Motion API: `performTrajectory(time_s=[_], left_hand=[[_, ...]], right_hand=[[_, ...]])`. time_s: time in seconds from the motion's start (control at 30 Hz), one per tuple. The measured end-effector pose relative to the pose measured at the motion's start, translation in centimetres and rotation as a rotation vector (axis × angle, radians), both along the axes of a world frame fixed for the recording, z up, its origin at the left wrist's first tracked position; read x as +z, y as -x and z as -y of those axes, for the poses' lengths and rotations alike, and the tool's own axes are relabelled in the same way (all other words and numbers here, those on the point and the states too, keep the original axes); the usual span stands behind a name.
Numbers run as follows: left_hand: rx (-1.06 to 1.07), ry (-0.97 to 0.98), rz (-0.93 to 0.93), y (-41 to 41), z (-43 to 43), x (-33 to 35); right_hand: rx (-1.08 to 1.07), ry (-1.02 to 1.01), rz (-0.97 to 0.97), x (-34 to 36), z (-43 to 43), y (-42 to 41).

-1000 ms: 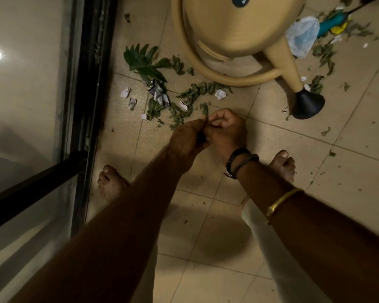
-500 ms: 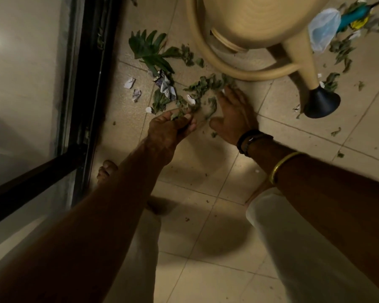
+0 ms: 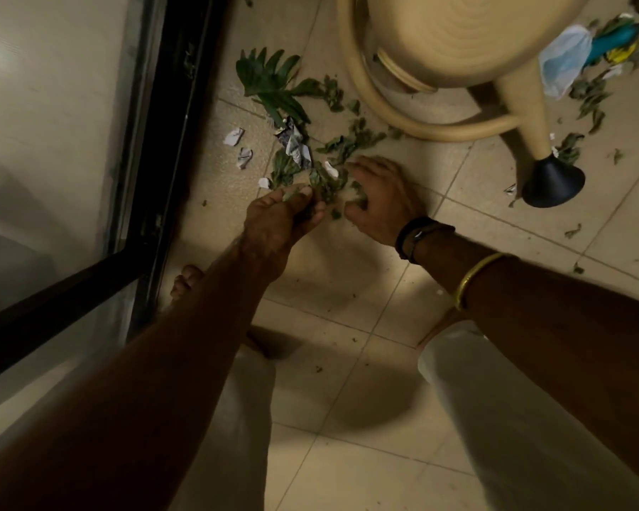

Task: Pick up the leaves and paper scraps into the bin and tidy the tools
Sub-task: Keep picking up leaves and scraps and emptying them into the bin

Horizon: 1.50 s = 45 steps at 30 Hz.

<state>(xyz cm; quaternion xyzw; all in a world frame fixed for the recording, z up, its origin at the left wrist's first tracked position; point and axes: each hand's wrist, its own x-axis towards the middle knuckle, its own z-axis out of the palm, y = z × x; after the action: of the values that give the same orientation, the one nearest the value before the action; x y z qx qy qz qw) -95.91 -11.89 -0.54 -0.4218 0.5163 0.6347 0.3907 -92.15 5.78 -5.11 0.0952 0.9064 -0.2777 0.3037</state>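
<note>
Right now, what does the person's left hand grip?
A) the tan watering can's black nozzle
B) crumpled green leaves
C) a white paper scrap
B: the left hand curls its thumb and fingers round crumpled green leaves; the white paper scraps lie apart from it.

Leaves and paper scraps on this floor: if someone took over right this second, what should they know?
Left hand: fingers curled round some of the leaves piled near the glass door.
Right hand: cupped over more of that pile. It is blurred, so I cannot tell if it grips.
Paper scraps lie untouched on the floor left of the pile. More leaves lie beyond the watering can, beside a blue-handled tool.
Done: one handful in hand.
Left: most of the leaves, every scrap, the tool.
No bin is in view.
</note>
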Motion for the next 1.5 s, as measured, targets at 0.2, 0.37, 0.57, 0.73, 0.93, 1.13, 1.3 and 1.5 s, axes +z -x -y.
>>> performTrajectory(time_s=[0.2, 0.37, 0.57, 0.73, 0.93, 1.13, 1.3, 1.5], left_hand=[[-0.021, 0.0, -0.035, 0.1, 0.6, -0.1], [0.0, 0.017, -0.031, 0.1, 0.9, -0.6], [0.028, 0.013, -0.012, -0.8, 0.7, -0.2], [0.028, 0.009, 0.003, -1.4, 0.4, 0.2], [0.028, 0.077, -0.009, -1.0, 0.5, -0.5], [0.027, 0.172, -0.029, -1.0, 1.3, -0.9], [0.026, 0.252, -0.073, -1.3, 2.1, -0.4], [-0.257, 0.424, -0.116, -1.8, 2.1, -3.5]], right_hand=[[-0.19, -0.129, -0.156, -0.3, -0.3, 2.2], [-0.014, -0.258, -0.098, -1.8, 0.7, 3.1], [0.111, -0.138, -0.059, -0.5, 2.1, -0.9], [-0.143, -0.074, -0.196, -0.3, 1.1, -1.7], [-0.092, -0.142, -0.093, -1.3, 0.4, 1.4], [0.308, -0.106, -0.094, -1.0, 2.7, -0.5], [-0.117, -0.041, -0.172, 0.2, -0.1, -2.6], [-0.067, -0.211, 0.122, -0.2, -1.3, -5.0]])
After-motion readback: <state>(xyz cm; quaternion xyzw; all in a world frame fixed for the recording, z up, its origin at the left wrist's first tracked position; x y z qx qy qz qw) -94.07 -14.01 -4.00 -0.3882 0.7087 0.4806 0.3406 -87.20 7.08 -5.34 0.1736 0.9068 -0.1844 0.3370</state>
